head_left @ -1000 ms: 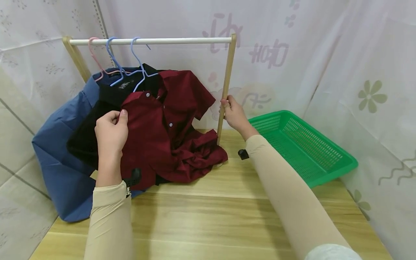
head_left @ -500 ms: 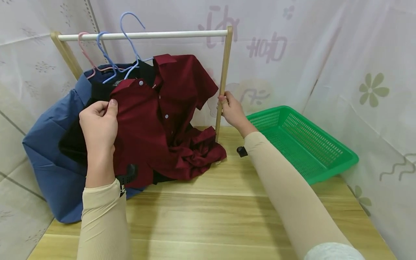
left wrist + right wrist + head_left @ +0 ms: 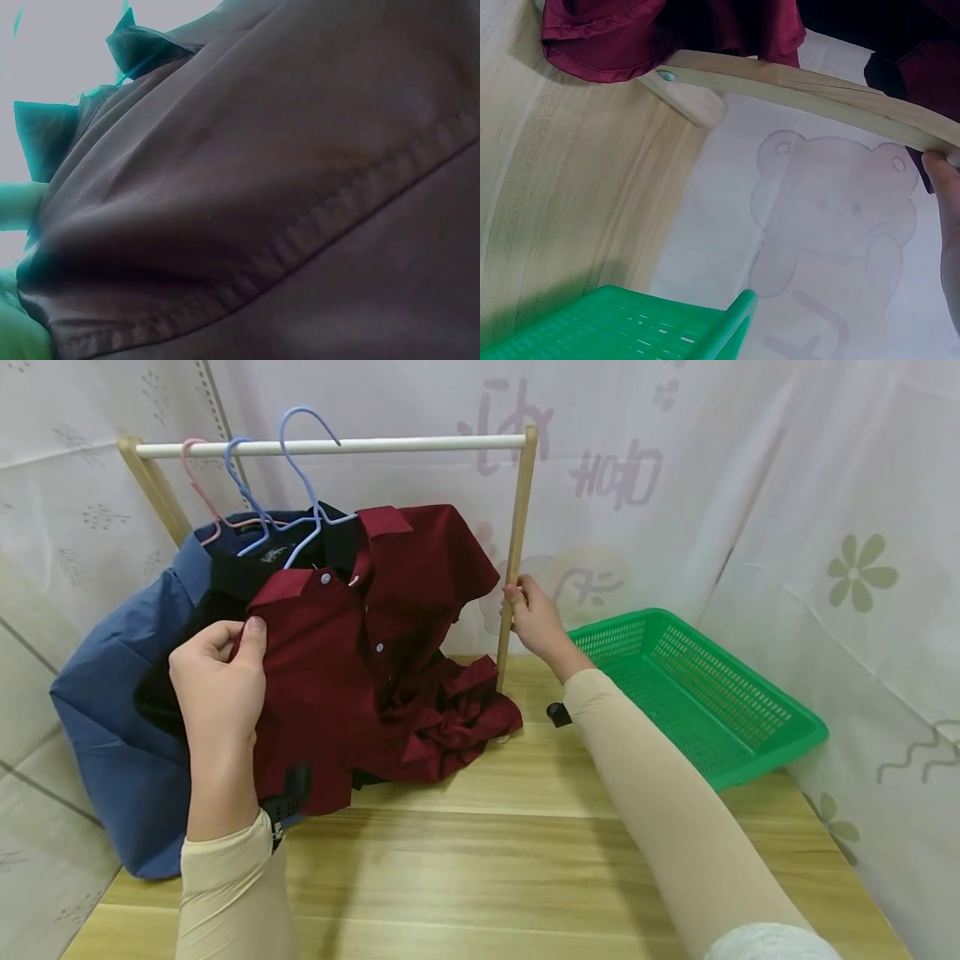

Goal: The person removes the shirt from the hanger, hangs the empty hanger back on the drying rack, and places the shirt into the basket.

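My left hand (image 3: pixel 221 681) pinches the shoulder edge of a dark red short-sleeved button shirt (image 3: pixel 315 693). A light blue hanger (image 3: pixel 307 485) is at the shirt's open collar, its hook arching higher than the white rail (image 3: pixel 420 444); whether it touches the rail I cannot tell. My right hand (image 3: pixel 536 614) grips the wooden upright (image 3: pixel 520 518) of the clothes rack, its thumb on the near side. In the left wrist view the shirt fabric (image 3: pixel 247 165) fills most of the picture. The right wrist view shows the upright (image 3: pixel 810 86) and part of my right hand (image 3: pixel 949 217).
A blue garment (image 3: pixel 127 718) on a pink hanger (image 3: pixel 197 485) and a black garment (image 3: pixel 225 602) on another blue hanger (image 3: pixel 238 472) hang at the left. At the right a green plastic basket (image 3: pixel 780 693) stands on the wooden table (image 3: pixel 480 877). Printed curtains (image 3: pixel 637 410) surround it.
The front blue hanger's hook rose above the rail, then dropped slightly. My left hand and the shirt's shoulder moved left and lower. My right hand keeps hold of the upright.
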`<state>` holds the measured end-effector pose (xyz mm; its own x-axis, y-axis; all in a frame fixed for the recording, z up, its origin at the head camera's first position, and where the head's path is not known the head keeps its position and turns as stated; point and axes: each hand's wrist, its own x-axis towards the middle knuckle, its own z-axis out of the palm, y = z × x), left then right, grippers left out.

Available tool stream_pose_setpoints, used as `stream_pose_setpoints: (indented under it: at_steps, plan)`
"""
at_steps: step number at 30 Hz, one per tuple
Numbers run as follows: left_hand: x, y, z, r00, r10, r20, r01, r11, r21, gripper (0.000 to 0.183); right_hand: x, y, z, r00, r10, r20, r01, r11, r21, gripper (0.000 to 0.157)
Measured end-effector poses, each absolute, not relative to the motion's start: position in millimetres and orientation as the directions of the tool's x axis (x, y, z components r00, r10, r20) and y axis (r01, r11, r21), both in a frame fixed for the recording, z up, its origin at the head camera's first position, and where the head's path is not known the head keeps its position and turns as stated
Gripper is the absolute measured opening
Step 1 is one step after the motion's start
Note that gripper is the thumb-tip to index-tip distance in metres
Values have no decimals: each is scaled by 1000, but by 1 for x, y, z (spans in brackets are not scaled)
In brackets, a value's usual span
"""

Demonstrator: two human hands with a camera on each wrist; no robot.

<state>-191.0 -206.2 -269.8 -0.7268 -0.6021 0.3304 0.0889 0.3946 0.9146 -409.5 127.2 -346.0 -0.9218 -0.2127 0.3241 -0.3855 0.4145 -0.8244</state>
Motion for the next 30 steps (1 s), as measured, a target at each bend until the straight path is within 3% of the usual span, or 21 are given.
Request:
stream_pose_setpoints:
  at_steps: [8,12,16,23,30]
  plan:
    - [-168,-204,-276,-724,-568,391,95,479,872,34,-398,139,-344,-925,-310,222,-320,316,-893,49]
    - [-162,-206,-279,-710,-542,450,146,512,846,30,-383,144,-334,-921,-353,164,-292,347,-891,63]
    - [-157,-210,-283,-668,-488,562,243,570,785,25,-368,142,-323,-923,-335,189,-322,406,-855,79]
    - [-150,-214,-285,-606,-312,732,433,642,632,14,-331,134,-289,-871,-285,401,-491,460,-740,70]
    - [-147,-211,-284,-524,-226,821,609,575,547,9,-305,131,-281,-662,-370,652,-737,485,-472,35]
